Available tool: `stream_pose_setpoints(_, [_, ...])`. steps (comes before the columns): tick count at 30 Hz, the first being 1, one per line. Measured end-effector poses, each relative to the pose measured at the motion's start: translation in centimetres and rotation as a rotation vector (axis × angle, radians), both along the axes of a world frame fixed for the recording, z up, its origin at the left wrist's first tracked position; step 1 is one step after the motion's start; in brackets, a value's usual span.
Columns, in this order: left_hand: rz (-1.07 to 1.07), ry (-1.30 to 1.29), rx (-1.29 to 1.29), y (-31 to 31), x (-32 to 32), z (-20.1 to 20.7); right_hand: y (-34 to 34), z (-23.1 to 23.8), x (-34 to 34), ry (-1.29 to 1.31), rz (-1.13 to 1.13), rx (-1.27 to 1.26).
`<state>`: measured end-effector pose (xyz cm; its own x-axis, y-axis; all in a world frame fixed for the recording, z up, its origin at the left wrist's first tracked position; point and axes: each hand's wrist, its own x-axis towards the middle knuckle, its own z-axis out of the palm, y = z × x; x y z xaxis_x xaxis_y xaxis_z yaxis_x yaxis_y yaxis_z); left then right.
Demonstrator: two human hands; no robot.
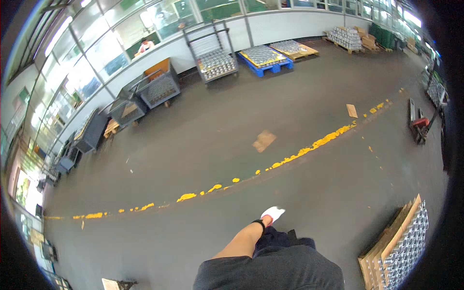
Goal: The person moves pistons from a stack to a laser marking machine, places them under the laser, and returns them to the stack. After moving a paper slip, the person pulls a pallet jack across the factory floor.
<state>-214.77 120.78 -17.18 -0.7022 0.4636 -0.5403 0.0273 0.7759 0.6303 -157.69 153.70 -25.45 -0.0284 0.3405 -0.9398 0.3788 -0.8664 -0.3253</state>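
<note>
My left forearm reaches forward from the dark grey shirt, with a black band at the wrist. Beyond the band, my left hand appears as a small blurred shape, mostly white as if gloved. Its fingers cannot be made out, nor can anything held in them. My right hand and arm are out of the picture. Below the hand lies the dark grey floor; no other object is seen touching it.
A worn yellow line crosses the floor ahead, near flat cardboard pieces. Stacked metal parts on cardboard layers stand at near right, a pallet jack beyond. Grey bins, a wheeled rack and a blue pallet line the far wall.
</note>
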Motion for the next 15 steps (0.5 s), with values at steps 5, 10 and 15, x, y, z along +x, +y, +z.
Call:
stream_pose_setpoints(5, [-0.247, -0.065, 0.231, 19.9, -9.0, 6.2, 7.2, 0.6, -2.8, -0.128, -0.195, 0.000])
stream_pose_setpoints(10, [0.034, -0.118, 0.222, 28.3, -11.8, 0.1, 21.9, -0.9, -12.8, -0.016, -0.203, 0.078])
stream_pose_setpoints(15, [0.289, -0.410, -0.345, 27.8, -12.0, -5.6, 41.5, -0.6, -28.9, 0.113, -0.054, 0.295])
